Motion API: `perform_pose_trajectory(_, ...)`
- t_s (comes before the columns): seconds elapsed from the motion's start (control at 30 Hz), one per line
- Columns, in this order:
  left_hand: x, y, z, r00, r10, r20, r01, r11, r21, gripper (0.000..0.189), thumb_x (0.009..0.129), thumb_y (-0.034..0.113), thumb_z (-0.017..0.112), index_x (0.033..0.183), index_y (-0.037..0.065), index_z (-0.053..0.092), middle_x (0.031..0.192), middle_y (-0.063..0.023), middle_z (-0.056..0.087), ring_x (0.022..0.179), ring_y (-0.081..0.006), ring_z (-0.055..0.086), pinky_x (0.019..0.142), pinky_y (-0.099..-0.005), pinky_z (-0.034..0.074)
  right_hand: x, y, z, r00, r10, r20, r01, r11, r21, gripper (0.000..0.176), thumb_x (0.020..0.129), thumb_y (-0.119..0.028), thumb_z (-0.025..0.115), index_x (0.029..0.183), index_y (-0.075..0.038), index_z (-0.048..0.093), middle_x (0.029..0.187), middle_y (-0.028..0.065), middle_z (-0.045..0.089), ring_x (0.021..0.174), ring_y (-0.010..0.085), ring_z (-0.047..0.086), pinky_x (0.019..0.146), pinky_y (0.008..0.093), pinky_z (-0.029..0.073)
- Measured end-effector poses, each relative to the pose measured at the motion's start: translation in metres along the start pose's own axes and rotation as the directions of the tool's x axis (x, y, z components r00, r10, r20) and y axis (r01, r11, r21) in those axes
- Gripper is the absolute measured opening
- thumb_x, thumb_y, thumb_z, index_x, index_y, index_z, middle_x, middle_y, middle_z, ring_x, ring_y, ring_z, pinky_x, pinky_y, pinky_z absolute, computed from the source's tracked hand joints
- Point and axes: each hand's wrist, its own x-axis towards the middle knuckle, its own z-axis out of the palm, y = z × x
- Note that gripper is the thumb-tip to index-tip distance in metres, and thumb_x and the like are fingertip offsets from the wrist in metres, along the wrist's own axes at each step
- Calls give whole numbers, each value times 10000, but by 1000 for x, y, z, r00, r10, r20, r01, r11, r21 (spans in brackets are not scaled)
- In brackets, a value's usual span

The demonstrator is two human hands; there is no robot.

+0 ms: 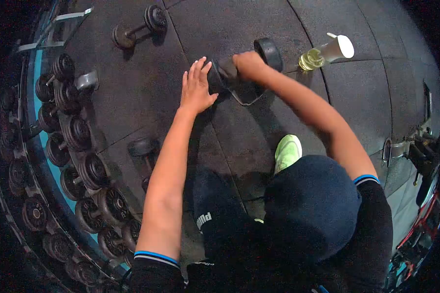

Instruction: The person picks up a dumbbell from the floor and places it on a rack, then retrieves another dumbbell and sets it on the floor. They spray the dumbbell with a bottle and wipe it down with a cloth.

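Observation:
A dark dumbbell (268,54) lies on the floor in front of me, with one round head at each end. My left hand (197,88) rests against its left head, fingers stretched and spread, thumb apart. Between the two heads, my right hand (249,66) is closed in a fist around a dark grey cloth (228,68). The cloth covers part of the dumbbell's handle, and its pale edge hangs in a loop toward me. What lies under the right fingers is hidden. To the right stands a clear bottle (312,59) with yellowish liquid and a white top.
A second dumbbell (140,29) lies at the upper left, and another dumbbell (143,147) is partly behind my left forearm. A rack of several dumbbells (78,133) runs along the left. My light green shoe (288,150) is on the dark tiled floor (354,105).

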Motion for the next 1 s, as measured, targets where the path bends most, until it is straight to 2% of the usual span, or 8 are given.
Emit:
perform_pose_trajectory(0.2,-9,-1,8,998,57,-37,-56,997,44,1051,672,252,890,1494,183,237,1614,-93,200,1497,-362,223,1172,-598,264,-49,-5,20,841,-180,-510,72,972,-225,386,868,-149,557,1190,63,588,1139,199,641,996,312,659,905,357,526)
perform_pose_trajectory(0.33,-19,5,16,997,42,-58,-38,996,79,1018,717,232,868,1487,215,202,1612,-79,162,1501,-353,203,1160,-616,287,-75,-7,10,840,-232,-490,115,960,-256,423,867,-122,554,1247,62,582,1161,215,644,1023,315,667,882,377,540)
perform_pose_trajectory(0.4,-24,11,21,999,13,-52,-5,988,152,1009,729,252,858,1493,181,204,1625,-90,146,1508,-359,187,1165,-602,277,-95,-10,4,846,-272,-458,163,951,-264,380,863,-123,570,1207,32,611,1123,212,671,1007,315,683,824,399,562)
perform_pose_trajectory(0.5,-32,22,30,996,-30,-83,40,991,129,1001,746,267,844,1499,143,196,1633,-114,122,1513,-373,167,1162,-608,272,-138,-28,-26,981,-37,192,21,996,88,291,858,-121,580,1127,-33,650,989,207,706,940,351,698,751,463,568)
perform_pose_trajectory(0.8,-60,60,11,979,-146,-145,127,983,-131,951,730,432,830,1481,82,364,1636,-220,141,1512,-441,120,1156,-656,195,-245,21,-56,844,516,149,-515,697,499,463,744,-118,732,1188,-13,650,1022,209,723,955,352,700,805,432,540)
perform_pose_trajectory(0.9,-97,110,17,954,-69,-293,-114,818,-563,1059,644,539,879,1449,57,389,1514,-286,370,1416,-473,335,1173,-539,263,-240,-40,-81,923,317,217,-327,353,877,450,813,-145,748,1210,40,642,1088,168,729,1015,279,694,878,405,516)
perform_pose_trajectory(0.93,-110,134,-9,990,-130,45,103,486,-868,1105,660,559,875,1474,24,353,1462,-305,431,1370,-453,414,1166,-488,307,-236,-63,-97,945,228,234,-279,190,941,448,834,-158,753,1210,57,639,1110,155,727,1033,262,686,903,405,506)
perform_pose_trajectory(1.0,-123,140,-8,969,-44,242,239,408,-881,1039,794,513,803,1518,-14,275,1462,-249,477,1371,-361,453,1172,-428,322,-228,-74,-99,927,-79,366,-329,297,897,649,862,-261,782,1363,58,522,1258,172,660,1135,233,624,982,378,468)
